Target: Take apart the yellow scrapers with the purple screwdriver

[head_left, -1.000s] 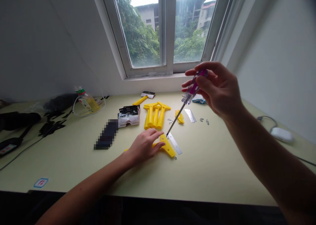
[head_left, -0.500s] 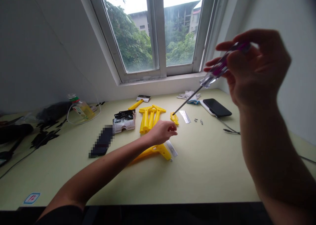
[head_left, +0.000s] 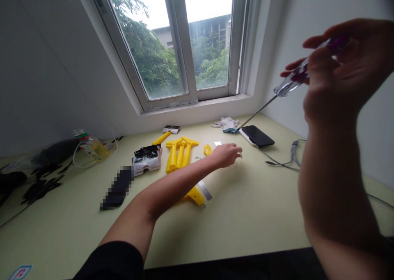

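My right hand (head_left: 347, 67) is raised at the right, wrapped round the clear and purple handle of a screwdriver (head_left: 291, 81). Its thin shaft slants down to the left, with the tip in front of the glove. My left hand (head_left: 227, 155) reaches across the table with its fingers curled downward. A small shiny bit, probably a screw, shows at the fingertips; whether they grip it is hidden. Behind this hand lie a small yellow part (head_left: 207, 149) and partly covered metal blades (head_left: 218, 143). Under my left forearm is a yellow scraper (head_left: 196, 196) beside a metal blade (head_left: 205, 190).
Several yellow scraper handles (head_left: 181, 153) lie together near small screws (head_left: 197, 157). Left of them are printed boxes (head_left: 147, 159) and a dark phone-like slab (head_left: 118, 190). Farther out are a bottle (head_left: 92, 145), a white glove (head_left: 226, 123), a black phone (head_left: 258, 135) and cables (head_left: 295, 153).
My left hand has moved right and away from me, over where loose screws lay. My right hand with the screwdriver has risen to the right. The view has turned slightly.
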The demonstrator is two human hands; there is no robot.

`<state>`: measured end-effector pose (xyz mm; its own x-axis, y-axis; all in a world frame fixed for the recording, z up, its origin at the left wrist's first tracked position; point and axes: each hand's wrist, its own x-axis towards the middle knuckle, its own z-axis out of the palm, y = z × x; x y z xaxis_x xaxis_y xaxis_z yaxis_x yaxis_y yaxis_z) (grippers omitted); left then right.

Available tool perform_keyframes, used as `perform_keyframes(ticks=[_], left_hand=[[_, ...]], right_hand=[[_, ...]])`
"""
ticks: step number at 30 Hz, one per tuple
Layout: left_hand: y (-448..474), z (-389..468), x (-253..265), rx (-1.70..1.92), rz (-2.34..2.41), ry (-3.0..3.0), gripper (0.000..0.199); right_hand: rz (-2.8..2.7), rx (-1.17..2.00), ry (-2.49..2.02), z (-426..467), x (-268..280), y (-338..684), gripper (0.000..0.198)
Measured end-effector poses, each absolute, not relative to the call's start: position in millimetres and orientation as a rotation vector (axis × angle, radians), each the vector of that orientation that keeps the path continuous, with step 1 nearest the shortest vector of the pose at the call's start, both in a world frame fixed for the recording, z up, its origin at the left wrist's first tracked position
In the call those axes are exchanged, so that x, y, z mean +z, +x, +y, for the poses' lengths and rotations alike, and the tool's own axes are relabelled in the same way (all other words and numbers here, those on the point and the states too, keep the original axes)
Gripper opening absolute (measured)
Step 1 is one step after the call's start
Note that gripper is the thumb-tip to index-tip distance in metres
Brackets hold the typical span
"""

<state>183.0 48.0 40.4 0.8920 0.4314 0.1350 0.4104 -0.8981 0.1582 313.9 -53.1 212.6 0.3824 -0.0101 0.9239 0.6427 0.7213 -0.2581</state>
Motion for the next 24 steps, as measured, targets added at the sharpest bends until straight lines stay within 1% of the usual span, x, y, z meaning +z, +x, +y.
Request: perform_keyframes(ticks=[4,7,9,10,12,13,14,16,17,20,24], left_hand=[[92,13,57,0.415,0.681,2.904,0.03],[9,-20,62,0.367,0.856,2.917,0.026],[-30,-39,58,0.274,0.984,2.928,0.033],[-42,-45,54,0.229,1.008,2.928,0.04],[-56,-50,44,0.157,0.988,2.924,0.051],[-58,-49,39,0.142,0.963,2.922,0.052],[-58,-47,35,0.137,0.939,2.922,0.05],[-57,-41,29,0.158,0.906,2.931,0.044],[-57,-39,27,0.177,0.894,2.94,0.042],[-58,-35,22,0.237,0.844,2.983,0.04],[-62,-34,20,0.348,0.838,3.047,0.039]], right_hand=[[-1.144,-0.399,-0.677,-56,214,314,0.029],[-1.278,-0.378,-0.635,-57,214,312,0.03],[-1.447,-0.301,-0.651,-59,210,303,0.032],[-1.573,-0.22,-0.697,-59,206,295,0.037],[-1.901,-0.03,-0.847,-58,196,276,0.049],[-2.094,0.05,-0.945,-56,190,264,0.05],[-2.281,0.081,-1.012,-53,182,252,0.042],[-2.569,0.17,-1.1,-44,165,229,0.017],[-2.669,0.234,-1.131,-37,155,219,0.013],[-2.827,0.384,-1.258,-15,127,200,0.014],[-2.823,0.609,-1.343,5,102,193,0.021]])
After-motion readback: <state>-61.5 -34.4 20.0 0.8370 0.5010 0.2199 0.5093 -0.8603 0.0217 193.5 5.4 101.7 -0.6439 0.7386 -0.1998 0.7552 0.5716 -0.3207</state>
